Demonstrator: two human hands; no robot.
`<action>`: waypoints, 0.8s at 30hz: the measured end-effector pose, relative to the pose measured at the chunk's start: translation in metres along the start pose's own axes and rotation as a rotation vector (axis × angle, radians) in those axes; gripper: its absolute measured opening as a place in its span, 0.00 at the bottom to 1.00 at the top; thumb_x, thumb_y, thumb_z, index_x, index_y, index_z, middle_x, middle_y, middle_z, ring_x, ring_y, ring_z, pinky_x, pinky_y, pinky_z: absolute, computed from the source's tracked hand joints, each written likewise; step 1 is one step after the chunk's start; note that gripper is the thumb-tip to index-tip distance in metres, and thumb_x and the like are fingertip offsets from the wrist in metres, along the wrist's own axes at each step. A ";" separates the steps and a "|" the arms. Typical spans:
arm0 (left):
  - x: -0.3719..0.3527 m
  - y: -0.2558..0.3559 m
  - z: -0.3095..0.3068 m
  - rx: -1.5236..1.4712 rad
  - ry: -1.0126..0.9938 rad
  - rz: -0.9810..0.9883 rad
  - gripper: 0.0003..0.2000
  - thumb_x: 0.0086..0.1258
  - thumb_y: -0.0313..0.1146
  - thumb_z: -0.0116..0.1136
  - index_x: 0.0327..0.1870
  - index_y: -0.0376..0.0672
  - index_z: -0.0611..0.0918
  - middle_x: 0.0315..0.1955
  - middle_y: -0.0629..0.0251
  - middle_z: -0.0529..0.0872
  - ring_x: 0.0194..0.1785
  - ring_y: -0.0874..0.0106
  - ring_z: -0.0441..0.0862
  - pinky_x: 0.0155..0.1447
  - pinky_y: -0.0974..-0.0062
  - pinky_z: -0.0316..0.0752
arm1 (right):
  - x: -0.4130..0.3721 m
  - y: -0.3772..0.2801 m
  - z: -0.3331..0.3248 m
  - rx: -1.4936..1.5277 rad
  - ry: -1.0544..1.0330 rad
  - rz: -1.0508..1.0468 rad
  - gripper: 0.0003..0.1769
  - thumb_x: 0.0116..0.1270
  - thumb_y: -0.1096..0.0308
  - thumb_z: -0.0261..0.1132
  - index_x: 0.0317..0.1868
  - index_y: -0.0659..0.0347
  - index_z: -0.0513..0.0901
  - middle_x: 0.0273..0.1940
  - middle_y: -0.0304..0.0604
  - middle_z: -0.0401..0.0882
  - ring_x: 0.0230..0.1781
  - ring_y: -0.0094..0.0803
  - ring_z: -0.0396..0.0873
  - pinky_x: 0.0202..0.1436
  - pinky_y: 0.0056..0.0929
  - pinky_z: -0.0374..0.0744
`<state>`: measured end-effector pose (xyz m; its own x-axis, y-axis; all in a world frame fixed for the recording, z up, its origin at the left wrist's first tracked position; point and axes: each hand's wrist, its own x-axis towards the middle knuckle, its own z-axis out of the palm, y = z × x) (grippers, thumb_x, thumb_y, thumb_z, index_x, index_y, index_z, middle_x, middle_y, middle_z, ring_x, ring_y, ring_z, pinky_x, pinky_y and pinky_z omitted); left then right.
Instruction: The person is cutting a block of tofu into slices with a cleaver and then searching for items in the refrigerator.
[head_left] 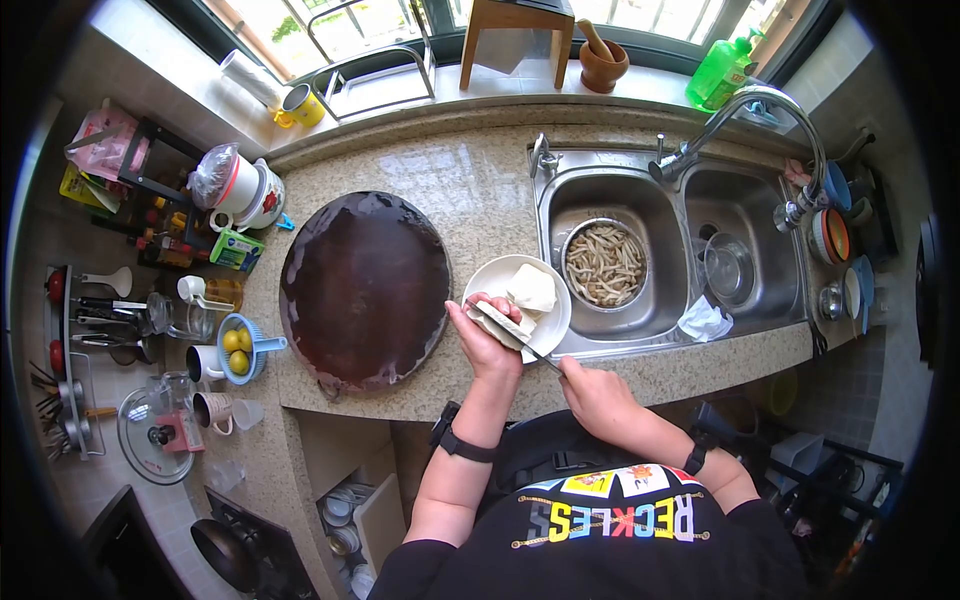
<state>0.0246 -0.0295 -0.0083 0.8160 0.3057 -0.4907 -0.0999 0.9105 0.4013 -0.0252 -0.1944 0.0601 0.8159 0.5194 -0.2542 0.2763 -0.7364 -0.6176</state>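
Observation:
My left hand (pixel 490 346) is turned palm up, with a piece of white tofu (pixel 497 325) cradled in the palm under curled fingers. In my right hand (pixel 597 393) is a knife (pixel 541 358), its narrow blade reaching left across the tofu. The grip hides most of the knife's handle. Just beneath and beyond my left hand, a white plate (pixel 559 330) rests on the counter near the sink's edge. A larger white tofu block (pixel 531 288) lies on it, with a smaller piece partly covered by my hand.
A round dark cutting board (pixel 365 290) lies on the counter to the left. In the left basin of the sink (pixel 640 190) stands a round metal bowl of what look like shrimp (pixel 605 262). The right basin holds a clear bowl (pixel 728 268). A crumpled white bag (pixel 705 320) lies on the divider.

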 end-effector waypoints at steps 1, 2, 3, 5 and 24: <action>0.001 0.000 -0.001 -0.017 0.000 -0.020 0.25 0.70 0.62 0.34 0.32 0.49 0.71 0.19 0.66 0.72 0.25 0.68 0.72 0.31 0.72 0.71 | 0.001 0.001 0.001 0.000 -0.012 0.005 0.09 0.66 0.69 0.52 0.44 0.61 0.65 0.24 0.56 0.77 0.26 0.58 0.77 0.29 0.55 0.73; 0.001 0.000 -0.001 -0.018 0.000 -0.020 0.25 0.70 0.62 0.34 0.32 0.49 0.71 0.19 0.66 0.72 0.25 0.68 0.72 0.31 0.72 0.71 | 0.003 0.002 0.002 -0.001 -0.013 0.005 0.09 0.66 0.69 0.52 0.44 0.61 0.65 0.24 0.56 0.77 0.26 0.58 0.77 0.29 0.55 0.73; -0.001 0.000 -0.001 -0.021 0.049 -0.032 0.25 0.70 0.63 0.34 0.32 0.49 0.71 0.20 0.66 0.74 0.27 0.67 0.74 0.33 0.71 0.73 | 0.004 0.003 0.004 -0.002 -0.021 0.007 0.09 0.66 0.69 0.52 0.45 0.62 0.65 0.23 0.57 0.77 0.26 0.58 0.77 0.29 0.56 0.72; 0.000 -0.001 -0.002 -0.024 0.098 -0.043 0.25 0.70 0.63 0.34 0.33 0.49 0.72 0.21 0.65 0.75 0.28 0.66 0.75 0.35 0.70 0.74 | 0.006 0.006 0.007 -0.003 -0.029 0.008 0.10 0.65 0.69 0.52 0.45 0.62 0.65 0.23 0.57 0.77 0.26 0.58 0.77 0.29 0.56 0.72; -0.005 0.001 -0.017 0.144 -0.053 -0.022 0.32 0.65 0.64 0.47 0.53 0.40 0.68 0.33 0.61 0.79 0.36 0.67 0.81 0.42 0.70 0.78 | 0.016 0.013 0.008 0.109 -0.110 0.035 0.09 0.65 0.69 0.51 0.39 0.66 0.65 0.27 0.61 0.77 0.32 0.61 0.76 0.36 0.56 0.72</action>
<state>0.0108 -0.0258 -0.0182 0.8461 0.2678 -0.4609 -0.0019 0.8661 0.4999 -0.0122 -0.1920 0.0424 0.7618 0.5429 -0.3534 0.1869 -0.7066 -0.6825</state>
